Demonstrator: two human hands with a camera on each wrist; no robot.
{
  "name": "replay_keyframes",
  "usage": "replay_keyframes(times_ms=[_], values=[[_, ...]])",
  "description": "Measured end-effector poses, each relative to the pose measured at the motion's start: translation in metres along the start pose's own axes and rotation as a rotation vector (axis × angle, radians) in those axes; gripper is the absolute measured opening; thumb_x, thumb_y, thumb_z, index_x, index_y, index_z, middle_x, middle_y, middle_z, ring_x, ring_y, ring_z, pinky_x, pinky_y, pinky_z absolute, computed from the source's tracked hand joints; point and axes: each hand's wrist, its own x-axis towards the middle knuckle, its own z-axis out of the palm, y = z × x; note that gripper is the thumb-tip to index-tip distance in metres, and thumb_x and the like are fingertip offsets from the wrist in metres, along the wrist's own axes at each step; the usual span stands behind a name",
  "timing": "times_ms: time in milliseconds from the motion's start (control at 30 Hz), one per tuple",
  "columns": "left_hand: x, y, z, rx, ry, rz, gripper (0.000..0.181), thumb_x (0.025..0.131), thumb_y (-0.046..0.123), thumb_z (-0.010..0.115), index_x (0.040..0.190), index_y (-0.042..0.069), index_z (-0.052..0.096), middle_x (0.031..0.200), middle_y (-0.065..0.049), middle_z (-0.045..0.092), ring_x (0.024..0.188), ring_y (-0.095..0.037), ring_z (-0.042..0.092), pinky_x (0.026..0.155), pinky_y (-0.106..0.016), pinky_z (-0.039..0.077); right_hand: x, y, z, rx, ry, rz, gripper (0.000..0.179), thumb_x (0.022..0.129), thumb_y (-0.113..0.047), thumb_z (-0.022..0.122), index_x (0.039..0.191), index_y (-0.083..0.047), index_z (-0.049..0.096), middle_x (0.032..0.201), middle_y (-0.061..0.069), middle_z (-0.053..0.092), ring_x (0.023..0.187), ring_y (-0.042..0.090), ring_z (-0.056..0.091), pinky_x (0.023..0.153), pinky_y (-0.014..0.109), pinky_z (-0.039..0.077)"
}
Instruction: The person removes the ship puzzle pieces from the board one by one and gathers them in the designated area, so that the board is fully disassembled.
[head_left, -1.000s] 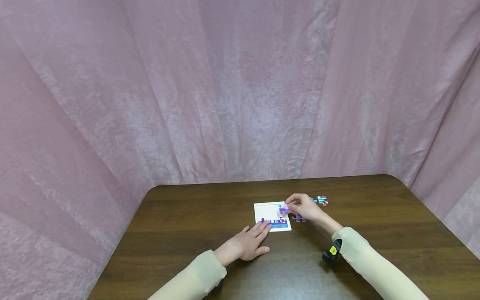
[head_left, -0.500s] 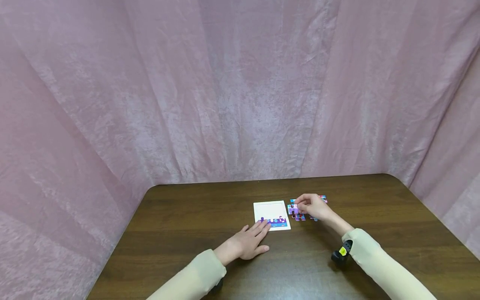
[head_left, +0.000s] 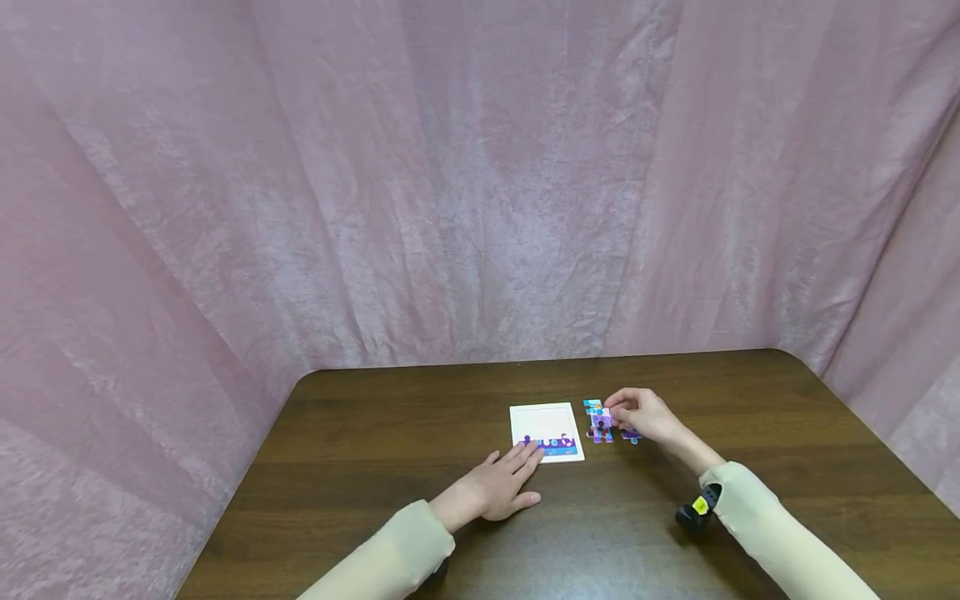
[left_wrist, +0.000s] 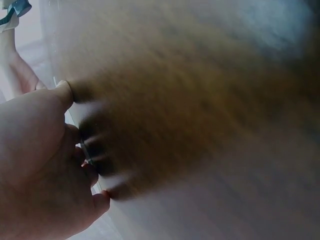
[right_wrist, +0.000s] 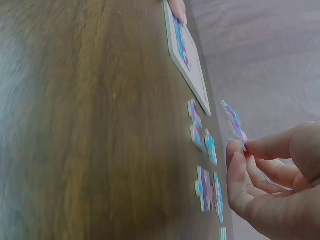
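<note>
A white puzzle frame [head_left: 546,414] lies on the table, with a strip of purple and blue puzzle pieces [head_left: 558,447] fitted along its near edge. My left hand [head_left: 498,483] rests flat, its straight fingertips on the frame's near left corner. To the right of the frame, my right hand [head_left: 645,414] pinches a purple puzzle piece [right_wrist: 236,127] between thumb and fingers. In the right wrist view this piece is held up off the table. Several loose puzzle pieces [right_wrist: 205,189] lie below it on the wood; in the head view the right hand hides some of them.
The brown wooden table [head_left: 375,425] reaches back to a pink curtain [head_left: 480,183]. A black wrist device [head_left: 696,512] with a yellow mark sits on the right wrist.
My right hand has carried the pinched puzzle piece rightward from above the frame to over the loose pieces. The left hand has stayed in place.
</note>
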Motion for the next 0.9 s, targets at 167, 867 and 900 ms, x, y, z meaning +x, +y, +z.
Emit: replay_keyframes(times_ms=[167, 867, 900], values=[[0.000, 0.000, 0.001, 0.000, 0.001, 0.002, 0.068, 0.101, 0.052, 0.037, 0.156, 0.019, 0.016, 0.164, 0.003, 0.011, 0.151, -0.016, 0.015, 0.118, -0.044, 0.027, -0.005, 0.005, -0.008, 0.025, -0.007, -0.019, 0.019, 0.094, 0.000, 0.056, 0.107, 0.012, 0.060, 0.090, 0.017, 0.067, 0.078, 0.016, 0.065, 0.069, 0.031, 0.058], [0.001, -0.002, 0.004, -0.013, 0.000, 0.017, 0.066, 0.102, 0.048, 0.034, 0.156, 0.015, 0.015, 0.164, -0.002, 0.011, 0.151, -0.019, 0.016, 0.118, -0.046, 0.026, -0.014, 0.017, -0.024, 0.013, 0.014, -0.002, 0.020, 0.093, 0.001, 0.056, 0.108, 0.014, 0.059, 0.092, 0.016, 0.067, 0.081, 0.012, 0.061, 0.071, 0.027, 0.057], [0.001, -0.001, 0.003, -0.014, 0.003, 0.015, 0.066, 0.102, 0.048, 0.035, 0.156, 0.016, 0.016, 0.164, -0.001, 0.012, 0.150, -0.019, 0.017, 0.118, -0.045, 0.026, -0.015, 0.018, -0.025, 0.009, 0.013, -0.002, 0.020, 0.094, 0.000, 0.056, 0.108, 0.014, 0.059, 0.092, 0.016, 0.067, 0.081, 0.012, 0.061, 0.070, 0.027, 0.057]])
